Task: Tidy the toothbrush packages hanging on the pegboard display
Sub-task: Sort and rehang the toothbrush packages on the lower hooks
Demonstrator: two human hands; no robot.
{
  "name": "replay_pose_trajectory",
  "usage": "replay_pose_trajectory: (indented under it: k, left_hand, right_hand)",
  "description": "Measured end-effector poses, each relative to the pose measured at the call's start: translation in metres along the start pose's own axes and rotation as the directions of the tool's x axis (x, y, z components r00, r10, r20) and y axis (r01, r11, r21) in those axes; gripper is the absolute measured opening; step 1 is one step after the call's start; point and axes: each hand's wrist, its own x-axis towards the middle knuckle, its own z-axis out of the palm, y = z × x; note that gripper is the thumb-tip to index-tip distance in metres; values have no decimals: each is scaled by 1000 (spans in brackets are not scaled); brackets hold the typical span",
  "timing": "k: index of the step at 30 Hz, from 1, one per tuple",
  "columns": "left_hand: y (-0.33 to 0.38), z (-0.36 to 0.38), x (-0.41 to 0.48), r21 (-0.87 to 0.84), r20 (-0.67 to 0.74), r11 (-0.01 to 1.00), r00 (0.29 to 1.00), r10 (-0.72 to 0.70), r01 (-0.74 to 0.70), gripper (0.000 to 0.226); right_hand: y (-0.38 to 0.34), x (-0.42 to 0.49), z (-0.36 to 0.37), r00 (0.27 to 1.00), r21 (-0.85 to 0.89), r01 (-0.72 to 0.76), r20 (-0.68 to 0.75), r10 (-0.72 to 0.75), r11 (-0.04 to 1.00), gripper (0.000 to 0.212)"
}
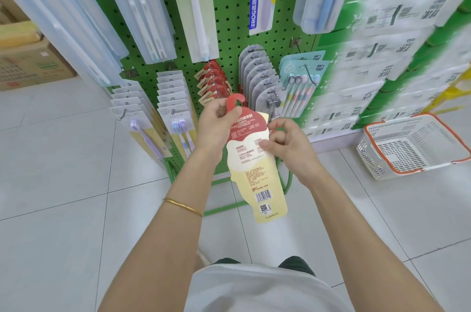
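Green pegboard display [229, 5] is filling the middle of the view and carrying two tiers of toothbrush packages. The long clear cases on the upper pegs are hanging at splayed angles. Stacked paper-goods packs [382, 62] are standing just right of the board. A white basket [377, 161] with an orange rim is sitting on the floor below them.

The lower pegs are looking orderly. White-card rows [170, 92] at left are lying in neat overlapping files, and so is the grey row [257, 74]. The red-topped row [214, 79] is hanging between them, with its front position open.

One red-and-cream package [257, 171] is off the board, held in the air just below and in front of that red-topped row, printed back facing the camera.

Left hand [216, 125] is pinching the package by its red hook tab. Right hand [288, 143] is curling in at the package's right edge, thumb on the card face, steadying it.

Judgement: the task is partway along. The lower rows appear sorted, this package is not yet rehung on its peg, and the upper cases probably need straightening.
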Motion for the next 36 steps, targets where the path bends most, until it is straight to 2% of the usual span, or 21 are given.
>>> replay_pose_trajectory:
  k: [3,6,8,11,14,16,18,20,22,24,27,29,36]
  left_hand:
    - [2,-4,5,37,14,999,999,40,-41,8]
    - [-5,-8,9,-5,70,999,997,-45,45,15]
    - [-9,-8,7,-45,139,993,985,-106,113,13]
    - [-14,-10,4,-140,218,983,972,-86,119,14]
    - [-18,-17,6,-169,268,981,962,-48,96,17]
    - [-17,-20,7,-141,264,986,963,-51,91,19]
    - [-14,-24,10,-21,192,999,980,-44,49,23]
    - [-12,-30,14,115,53,993,999,1,-7,29]
    - [-8,-38,18,142,-56,989,997,47,-38,31]
    - [-5,-45,21,143,-104,989,993,54,-39,29]
    - [-1,-50,24,150,-104,988,993,47,-31,27]
    - [0,-52,26,153,-92,988,995,46,-31,28]
    - [4,-53,34,236,-44,969,996,83,-71,26]
  right_hand:
    - [4,0,2,999,17,6,50,-7,1000,20]
    - [8,1,4,990,139,-51,135,32,989,12]
    - [15,2,6,962,286,-181,250,109,941,29]
    - [28,6,12,920,346,-298,354,170,890,68]
    - [31,13,22,873,274,-361,435,220,891,102]
    - [29,18,27,864,205,-361,440,244,910,107]
    - [25,21,32,894,114,-306,376,244,945,89]
    - [24,26,38,947,-28,-212,242,213,977,73]
    - [25,36,46,984,-187,-157,54,170,970,73]
    - [28,49,55,993,-315,-106,-85,83,943,81]
    - [34,65,71,978,-526,-70,-203,-46,847,92]
    - [35,71,79,968,-617,-107,-245,-61,780,96]
    - [42,76,99,928,-697,-139,-340,-154,704,97]
